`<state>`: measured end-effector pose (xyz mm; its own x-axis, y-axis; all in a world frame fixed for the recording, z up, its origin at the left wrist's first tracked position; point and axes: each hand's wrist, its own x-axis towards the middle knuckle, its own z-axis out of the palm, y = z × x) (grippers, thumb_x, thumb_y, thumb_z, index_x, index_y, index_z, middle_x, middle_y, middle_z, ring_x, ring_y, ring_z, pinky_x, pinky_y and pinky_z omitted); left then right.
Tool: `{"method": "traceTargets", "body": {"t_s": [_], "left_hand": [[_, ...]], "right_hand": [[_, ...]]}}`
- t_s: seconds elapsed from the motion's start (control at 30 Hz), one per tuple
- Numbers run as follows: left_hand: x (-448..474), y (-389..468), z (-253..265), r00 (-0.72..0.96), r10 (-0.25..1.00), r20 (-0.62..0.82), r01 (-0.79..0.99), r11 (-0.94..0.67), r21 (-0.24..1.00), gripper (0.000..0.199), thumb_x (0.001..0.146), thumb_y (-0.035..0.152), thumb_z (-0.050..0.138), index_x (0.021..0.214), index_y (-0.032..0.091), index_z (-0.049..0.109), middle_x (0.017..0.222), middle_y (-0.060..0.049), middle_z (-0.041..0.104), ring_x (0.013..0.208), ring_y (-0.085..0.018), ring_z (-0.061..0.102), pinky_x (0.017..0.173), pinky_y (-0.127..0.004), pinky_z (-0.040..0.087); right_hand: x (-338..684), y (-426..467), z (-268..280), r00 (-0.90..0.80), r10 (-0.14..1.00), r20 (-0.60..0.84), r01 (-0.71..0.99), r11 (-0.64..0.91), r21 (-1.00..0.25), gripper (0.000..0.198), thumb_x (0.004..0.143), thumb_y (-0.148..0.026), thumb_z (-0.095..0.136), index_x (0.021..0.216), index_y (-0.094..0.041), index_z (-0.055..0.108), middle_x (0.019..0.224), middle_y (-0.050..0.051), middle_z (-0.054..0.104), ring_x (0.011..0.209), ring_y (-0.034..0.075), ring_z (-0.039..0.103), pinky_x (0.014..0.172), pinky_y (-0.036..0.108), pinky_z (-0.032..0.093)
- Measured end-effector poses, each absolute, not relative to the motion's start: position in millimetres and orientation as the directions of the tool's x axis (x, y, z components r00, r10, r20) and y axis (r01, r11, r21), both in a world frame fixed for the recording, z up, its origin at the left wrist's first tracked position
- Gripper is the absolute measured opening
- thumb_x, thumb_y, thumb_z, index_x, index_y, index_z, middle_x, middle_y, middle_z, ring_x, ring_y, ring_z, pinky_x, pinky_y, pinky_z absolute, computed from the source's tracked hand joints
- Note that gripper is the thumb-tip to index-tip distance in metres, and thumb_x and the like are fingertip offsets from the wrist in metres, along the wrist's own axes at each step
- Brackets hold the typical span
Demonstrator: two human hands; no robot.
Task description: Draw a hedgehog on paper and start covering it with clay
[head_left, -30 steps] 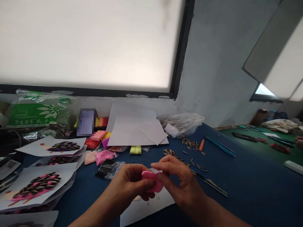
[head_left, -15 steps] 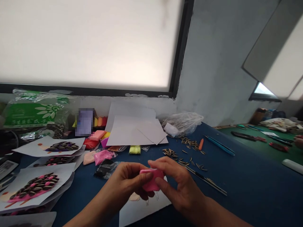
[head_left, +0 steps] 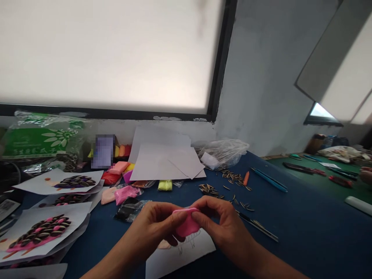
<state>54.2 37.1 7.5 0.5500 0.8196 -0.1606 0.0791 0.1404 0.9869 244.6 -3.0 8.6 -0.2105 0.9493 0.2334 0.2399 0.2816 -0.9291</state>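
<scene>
A flattened piece of pink modelling clay (head_left: 186, 226) is pinched between my two hands. My left hand (head_left: 162, 223) grips its left side, thumb in front and fingers behind. On the right edge, my right hand (head_left: 216, 219) presses with thumb and fingers. Below them lies a white sheet of paper (head_left: 174, 261) with a pencil drawing, partly covered by the hands. On that sheet a flat pale peach piece of clay (head_left: 164, 244) shows beneath my left fingers.
Finished seed pictures (head_left: 43, 232) lie stacked at the left. Coloured clay packets (head_left: 128, 193), blank white paper (head_left: 165, 159) and a green seed bag (head_left: 37, 139) sit toward the wall. Loose sunflower seeds (head_left: 209, 190), an orange clay stick (head_left: 246, 178), blue pens (head_left: 270, 180) and a dark pen (head_left: 257, 224) lie right.
My right thumb and fingers have shifted on the pink clay and now pinch its upper right edge. More of the drawing below is uncovered.
</scene>
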Motion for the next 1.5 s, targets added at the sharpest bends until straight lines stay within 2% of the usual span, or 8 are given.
{"method": "traceTargets", "body": {"t_s": [0.1, 0.23, 0.4, 0.6, 0.77, 0.93, 1.23, 1.5], "left_hand": [[55.8, 38.5, 6.1, 0.518, 0.841, -0.155, 0.031, 0.163, 0.986, 0.058, 0.057, 0.057, 0.089, 0.097, 0.017, 0.074, 0.07, -0.001, 0.072, 0.064, -0.016, 0.064, 0.06, -0.025, 0.049], [56.2, 37.8, 4.0, 0.569, 0.81, -0.14, 0.049, 0.137, 0.989, 0.042, 0.061, 0.053, 0.087, 0.072, 0.015, 0.072, 0.062, -0.001, 0.069, 0.057, -0.014, 0.061, 0.058, -0.025, 0.048], [55.2, 35.3, 5.3, 0.574, 0.796, -0.193, 0.078, 0.182, 0.98, 0.045, 0.059, 0.052, 0.088, 0.081, 0.016, 0.073, 0.065, -0.001, 0.071, 0.062, -0.016, 0.065, 0.06, -0.026, 0.048], [54.6, 34.2, 12.1, 0.555, 0.819, -0.144, 0.033, 0.152, 0.988, 0.053, 0.071, 0.066, 0.075, 0.086, 0.016, 0.076, 0.069, -0.003, 0.072, 0.064, -0.016, 0.064, 0.061, -0.025, 0.049], [54.0, 35.1, 10.7, 0.534, 0.834, -0.138, 0.015, 0.154, 0.988, 0.051, 0.069, 0.061, 0.079, 0.093, 0.017, 0.075, 0.067, 0.0, 0.069, 0.062, -0.015, 0.061, 0.057, -0.023, 0.045], [53.5, 34.7, 14.8, 0.604, 0.776, -0.18, 0.102, 0.148, 0.984, 0.044, 0.065, 0.052, 0.084, 0.089, 0.017, 0.073, 0.071, 0.001, 0.07, 0.063, -0.014, 0.058, 0.058, -0.022, 0.042], [58.0, 37.0, 0.6, 0.576, 0.814, -0.073, -0.02, 0.103, 0.994, 0.042, 0.066, 0.053, 0.084, 0.081, 0.017, 0.067, 0.07, 0.0, 0.069, 0.064, -0.015, 0.059, 0.059, -0.023, 0.042], [58.4, 30.7, 12.0, 0.585, 0.803, -0.114, 0.031, 0.118, 0.993, 0.046, 0.07, 0.059, 0.079, 0.07, 0.015, 0.067, 0.061, 0.002, 0.059, 0.058, -0.011, 0.049, 0.056, -0.022, 0.04]], "right_hand": [[244.3, -2.9, 8.4, -0.217, 0.952, 0.216, 0.222, 0.263, -0.939, 0.018, 0.095, -0.033, 0.063, 0.088, -0.018, 0.071, 0.079, 0.001, 0.068, 0.073, 0.015, 0.063, 0.067, 0.026, 0.05], [243.3, -2.4, 8.6, -0.213, 0.957, 0.195, 0.212, 0.24, -0.947, 0.02, 0.095, -0.034, 0.063, 0.088, -0.017, 0.069, 0.079, 0.002, 0.068, 0.072, 0.016, 0.064, 0.066, 0.028, 0.05], [244.9, -0.5, 8.2, -0.219, 0.959, 0.178, 0.152, 0.214, -0.965, 0.022, 0.095, -0.037, 0.063, 0.09, -0.017, 0.069, 0.078, 0.002, 0.067, 0.071, 0.015, 0.063, 0.066, 0.028, 0.049], [246.8, 1.0, 9.9, -0.19, 0.976, 0.103, 0.02, 0.109, -0.994, 0.042, 0.093, -0.051, 0.063, 0.119, -0.018, 0.057, 0.084, 0.0, 0.062, 0.072, 0.013, 0.059, 0.065, 0.025, 0.049], [244.8, -1.0, 9.6, -0.276, 0.959, 0.065, 0.037, 0.078, -0.996, 0.03, 0.084, -0.042, 0.076, 0.087, -0.015, 0.062, 0.076, -0.001, 0.062, 0.068, 0.012, 0.054, 0.064, 0.024, 0.045], [242.8, -2.0, 8.9, -0.192, 0.98, 0.049, 0.023, 0.054, -0.998, 0.029, 0.08, -0.037, 0.08, 0.087, -0.018, 0.06, 0.074, -0.003, 0.061, 0.067, 0.012, 0.055, 0.062, 0.023, 0.045], [242.4, -3.7, 7.9, -0.149, 0.965, 0.217, 0.193, 0.244, -0.95, 0.015, 0.089, -0.034, 0.07, 0.09, -0.019, 0.068, 0.079, -0.001, 0.063, 0.068, 0.014, 0.055, 0.063, 0.026, 0.045], [240.5, -4.5, 6.2, -0.151, 0.929, 0.338, 0.22, 0.365, -0.905, 0.012, 0.091, -0.022, 0.066, 0.08, -0.02, 0.07, 0.088, 0.002, 0.066, 0.081, 0.017, 0.061, 0.072, 0.028, 0.048]]}}
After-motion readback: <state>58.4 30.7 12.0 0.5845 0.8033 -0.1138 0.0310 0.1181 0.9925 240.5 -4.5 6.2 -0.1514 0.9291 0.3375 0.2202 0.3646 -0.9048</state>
